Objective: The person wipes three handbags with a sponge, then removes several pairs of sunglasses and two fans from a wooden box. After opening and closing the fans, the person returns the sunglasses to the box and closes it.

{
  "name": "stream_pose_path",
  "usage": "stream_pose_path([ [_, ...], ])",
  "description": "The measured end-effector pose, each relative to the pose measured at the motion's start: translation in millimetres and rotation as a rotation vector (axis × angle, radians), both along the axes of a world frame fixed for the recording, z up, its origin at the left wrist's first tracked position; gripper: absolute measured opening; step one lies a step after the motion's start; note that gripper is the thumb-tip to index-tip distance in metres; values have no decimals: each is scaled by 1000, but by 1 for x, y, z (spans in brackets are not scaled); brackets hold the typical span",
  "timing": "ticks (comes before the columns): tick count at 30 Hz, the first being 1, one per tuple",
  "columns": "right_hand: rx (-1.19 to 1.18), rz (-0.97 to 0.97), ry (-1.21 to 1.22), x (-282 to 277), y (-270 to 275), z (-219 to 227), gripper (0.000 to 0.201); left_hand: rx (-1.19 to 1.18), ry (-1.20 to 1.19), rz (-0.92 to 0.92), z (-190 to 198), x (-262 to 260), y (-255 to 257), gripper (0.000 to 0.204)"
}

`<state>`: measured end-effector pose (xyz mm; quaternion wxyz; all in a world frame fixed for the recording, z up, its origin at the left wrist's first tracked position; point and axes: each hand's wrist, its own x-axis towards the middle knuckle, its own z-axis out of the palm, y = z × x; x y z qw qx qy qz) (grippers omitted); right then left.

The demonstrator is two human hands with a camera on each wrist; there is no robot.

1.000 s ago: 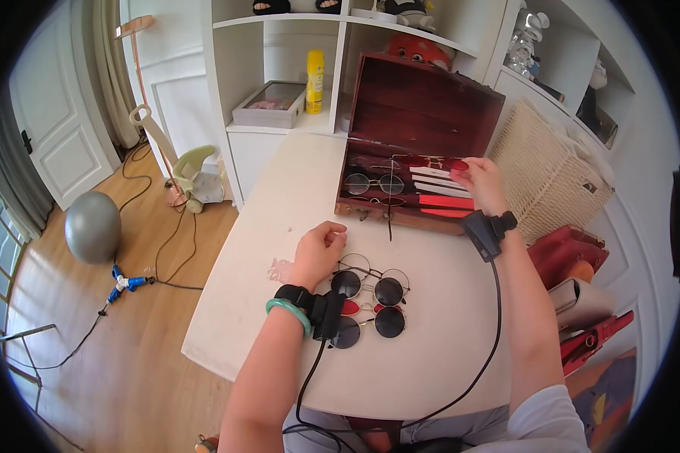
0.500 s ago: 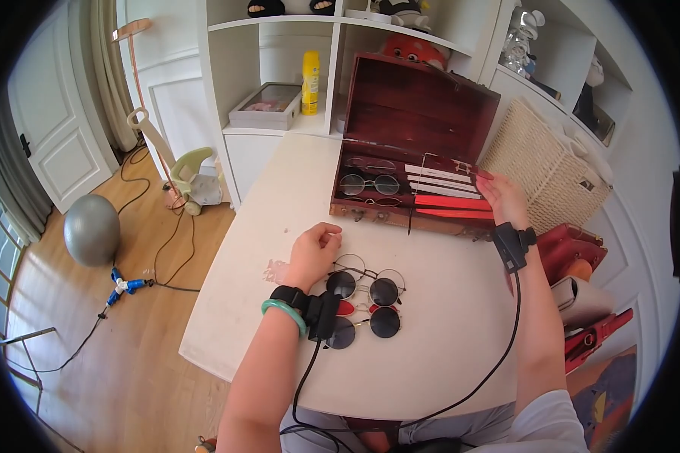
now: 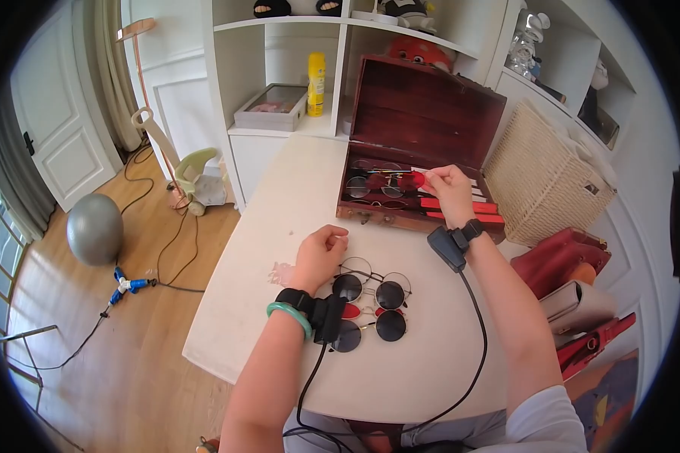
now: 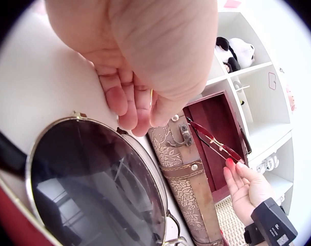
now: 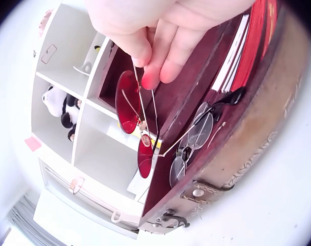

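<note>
My right hand (image 3: 449, 198) pinches red-lensed glasses (image 3: 409, 180) by the frame, above the open dark-red case (image 3: 431, 106). In the right wrist view, the red glasses (image 5: 128, 102) hang from thumb and fingertips, over the case interior. Clear round glasses (image 5: 200, 125) lie in the case, left of white and red strips (image 3: 485, 208). My left hand (image 3: 317, 257) rests on the table, fingers loosely curled and holding nothing. Close by its wrist lie several round glasses, some with dark lenses (image 3: 391, 325); a dark lens (image 4: 94, 179) fills much of the left wrist view.
Behind the case stand white shelves with a yellow can (image 3: 316, 84) and a lidded box (image 3: 274, 107). A woven basket (image 3: 548, 170) is right of the case, with red and beige bags (image 3: 578, 306) nearer. Cables run from both wrists across the table (image 3: 242, 332).
Holding the red glasses, my right hand first moved right, then back left over the case, and is now further left than a second ago. My left hand stays in place.
</note>
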<state>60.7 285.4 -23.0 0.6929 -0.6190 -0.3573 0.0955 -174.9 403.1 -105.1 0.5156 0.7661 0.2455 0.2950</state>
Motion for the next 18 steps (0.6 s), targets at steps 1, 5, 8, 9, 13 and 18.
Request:
stream_pose_path([
  [1,-1,1,2,0,3,-3,7,7,10,3,0,0,0,21],
  [5,-113,94,-13,12,8,-18,5,32,20,3,0,0,-1,21],
  [8,-402,-77,-604,25,6,-30,10,28,-3,5,0,1,0,21],
  [9,-403,-77,-604,22,4,-28,10,28,3,8,0,0,0,21],
  [13,-397,-188,-770,19,-3,-36,15,41,-5,9,-2,1,1,21],
  [18,-281,-87,-588,-21,-42,-24,14,38,-11,24,-4,2,2,20],
])
